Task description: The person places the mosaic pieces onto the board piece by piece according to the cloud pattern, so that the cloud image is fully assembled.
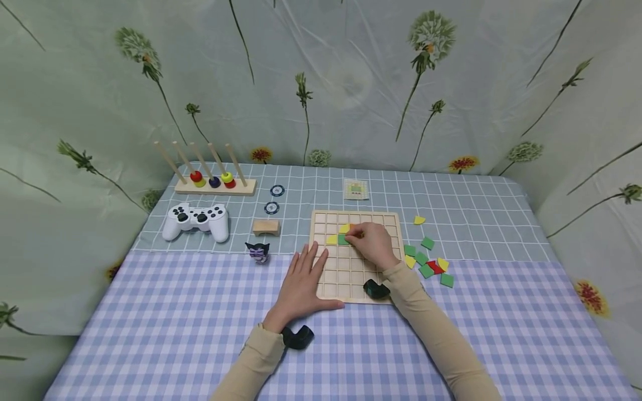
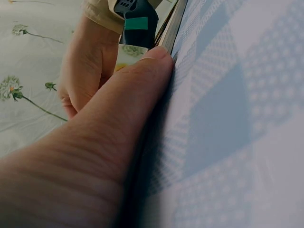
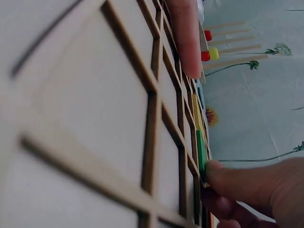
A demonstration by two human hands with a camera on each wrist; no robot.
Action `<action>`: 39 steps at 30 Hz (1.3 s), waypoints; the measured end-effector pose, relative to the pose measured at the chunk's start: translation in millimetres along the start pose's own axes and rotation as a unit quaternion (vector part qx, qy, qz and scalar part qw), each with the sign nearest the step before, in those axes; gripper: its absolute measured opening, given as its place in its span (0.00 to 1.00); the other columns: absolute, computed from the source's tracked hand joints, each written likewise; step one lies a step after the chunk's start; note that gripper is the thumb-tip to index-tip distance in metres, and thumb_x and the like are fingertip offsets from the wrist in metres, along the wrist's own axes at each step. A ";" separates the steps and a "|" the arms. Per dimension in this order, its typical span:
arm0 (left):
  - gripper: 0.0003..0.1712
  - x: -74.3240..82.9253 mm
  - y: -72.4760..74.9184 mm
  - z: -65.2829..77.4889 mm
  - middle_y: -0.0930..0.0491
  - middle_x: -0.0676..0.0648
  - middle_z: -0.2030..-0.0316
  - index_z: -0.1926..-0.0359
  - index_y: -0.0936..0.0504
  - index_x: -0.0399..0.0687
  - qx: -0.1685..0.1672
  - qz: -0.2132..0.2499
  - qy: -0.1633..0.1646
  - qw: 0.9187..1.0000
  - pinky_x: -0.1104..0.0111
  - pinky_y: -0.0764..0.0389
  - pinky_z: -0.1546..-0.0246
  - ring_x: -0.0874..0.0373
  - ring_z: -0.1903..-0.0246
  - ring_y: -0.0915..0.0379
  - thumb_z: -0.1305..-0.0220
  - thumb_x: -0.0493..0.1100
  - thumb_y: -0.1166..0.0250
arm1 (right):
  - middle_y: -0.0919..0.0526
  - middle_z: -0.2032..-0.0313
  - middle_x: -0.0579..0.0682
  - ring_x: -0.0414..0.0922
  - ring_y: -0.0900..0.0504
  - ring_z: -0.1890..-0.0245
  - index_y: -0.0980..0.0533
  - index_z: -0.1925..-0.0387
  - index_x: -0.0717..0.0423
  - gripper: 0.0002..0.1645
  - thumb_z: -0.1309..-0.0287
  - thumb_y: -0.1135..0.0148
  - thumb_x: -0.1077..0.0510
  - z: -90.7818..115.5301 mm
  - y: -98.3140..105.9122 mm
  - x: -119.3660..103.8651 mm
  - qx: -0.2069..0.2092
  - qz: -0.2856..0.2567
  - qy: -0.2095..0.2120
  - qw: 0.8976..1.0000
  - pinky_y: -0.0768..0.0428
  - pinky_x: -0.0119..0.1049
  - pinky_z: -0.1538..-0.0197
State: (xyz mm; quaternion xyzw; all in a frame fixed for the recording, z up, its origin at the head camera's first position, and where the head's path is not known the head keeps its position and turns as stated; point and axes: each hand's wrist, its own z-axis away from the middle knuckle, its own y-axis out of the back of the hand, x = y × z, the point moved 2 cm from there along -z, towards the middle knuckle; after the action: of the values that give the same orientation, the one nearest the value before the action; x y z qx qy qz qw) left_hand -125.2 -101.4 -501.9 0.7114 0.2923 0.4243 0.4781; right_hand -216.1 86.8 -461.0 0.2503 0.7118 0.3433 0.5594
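Note:
A wooden grid board (image 1: 346, 278) lies on the table with several coloured tiles in its upper cells. My left hand (image 1: 301, 284) rests flat on the board's left side, fingers spread, thumb along its front edge. Over the upper middle cells, my right hand (image 1: 372, 245) pinches a small tile with thumb and fingertips; the fingers mostly hide it, with a bit of yellow showing in the right wrist view. Beside those fingertips lies a green tile (image 3: 201, 149). A yellow tile (image 1: 331, 239) sits left of it, and another yellow piece (image 1: 344, 228) above.
Loose green tiles (image 1: 426, 271), yellow pieces and red pieces (image 1: 435, 267) lie right of the board. Behind it is a pattern card (image 1: 355, 189). To the left are a game controller (image 1: 195, 220), a peg stand (image 1: 215, 189), a wooden block (image 1: 266, 227), a small figure (image 1: 258, 252) and two chips (image 1: 271, 208).

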 end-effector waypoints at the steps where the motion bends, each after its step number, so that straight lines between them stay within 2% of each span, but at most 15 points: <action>1: 0.70 -0.1 -0.3 -0.1 0.58 0.38 0.27 0.26 0.49 0.43 0.001 -0.002 0.000 1.000 0.54 0.63 0.31 0.42 0.29 0.66 0.61 0.81 0.39 | 0.16 0.70 0.47 0.45 0.20 0.68 0.15 0.72 0.55 0.06 0.47 0.30 0.56 0.5 1.4 0.4 -0.006 -0.004 0.001 1.000 0.23 0.41 0.63; 4: 0.70 0.3 -0.6 -0.4 0.58 0.38 0.27 0.26 0.49 0.43 0.000 0.000 -0.001 1.000 0.54 0.63 0.31 0.43 0.29 0.67 0.61 0.81 0.39 | 0.16 0.68 0.48 0.46 0.20 0.66 0.15 0.70 0.55 0.05 0.47 0.30 0.57 3.3 8.2 4.5 -0.024 -0.026 0.001 0.999 0.23 0.42 0.60; 9: 0.70 0.7 0.1 0.1 0.59 0.39 0.27 0.26 0.50 0.44 -0.013 -0.001 0.008 1.000 0.55 0.64 0.31 0.44 0.29 0.68 0.61 0.81 0.40 | 0.17 0.68 0.49 0.46 0.24 0.72 0.15 0.67 0.57 0.06 0.46 0.31 0.57 10.3 30.0 17.3 -0.035 -0.054 -0.009 0.998 0.25 0.39 0.68; 14: 0.70 0.7 1.6 1.0 0.60 0.40 0.27 0.26 0.51 0.45 -0.020 0.000 0.014 1.000 0.56 0.66 0.31 0.45 0.29 0.69 0.60 0.81 0.40 | 0.19 0.68 0.50 0.45 0.29 0.77 0.16 0.65 0.58 0.08 0.45 0.32 0.58 18.9 54.9 37.6 -0.030 -0.040 -0.020 0.999 0.30 0.37 0.74; 20: 0.69 0.0 1.7 2.5 0.58 0.39 0.27 0.26 0.50 0.44 -0.012 0.002 0.010 1.000 0.54 0.63 0.31 0.44 0.29 0.67 0.60 0.81 0.39 | 0.20 0.68 0.50 0.45 0.29 0.77 0.16 0.63 0.58 0.10 0.45 0.32 0.57 31.2 75.7 66.2 -0.051 -0.016 -0.020 0.998 0.31 0.38 0.75; 27: 0.70 -2.3 -0.5 2.4 0.60 0.40 0.27 0.26 0.51 0.46 -0.015 0.004 0.017 1.000 0.57 0.67 0.31 0.46 0.29 0.70 0.61 0.81 0.39 | 0.21 0.67 0.52 0.46 0.27 0.72 0.17 0.60 0.59 0.12 0.46 0.31 0.58 38.5 87.0 84.2 -0.077 0.010 -0.024 0.997 0.27 0.39 0.68; 33: 0.69 -1.2 0.1 1.4 0.59 0.39 0.27 0.26 0.50 0.45 -0.009 0.009 0.011 1.000 0.56 0.66 0.31 0.45 0.29 0.69 0.60 0.80 0.38 | 0.22 0.67 0.53 0.48 0.27 0.69 0.17 0.60 0.63 0.16 0.49 0.29 0.57 41.7 90.8 87.0 -0.092 0.024 -0.023 0.995 0.27 0.41 0.66; 39: 0.69 -0.1 0.6 0.7 0.59 0.39 0.27 0.26 0.50 0.44 -0.005 0.014 0.002 1.000 0.54 0.64 0.31 0.43 0.29 0.68 0.60 0.80 0.39 | 0.22 0.66 0.53 0.49 0.27 0.68 0.16 0.62 0.62 0.14 0.49 0.29 0.58 43.8 91.5 89.8 -0.101 0.025 -0.038 0.994 0.26 0.44 0.64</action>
State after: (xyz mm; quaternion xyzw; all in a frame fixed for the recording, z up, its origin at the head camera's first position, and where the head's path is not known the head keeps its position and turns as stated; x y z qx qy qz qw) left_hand -124.6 -102.0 -501.5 0.7118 0.2813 0.4340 0.4753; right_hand -198.6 220.8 -452.8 0.2233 0.6449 0.4178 0.5997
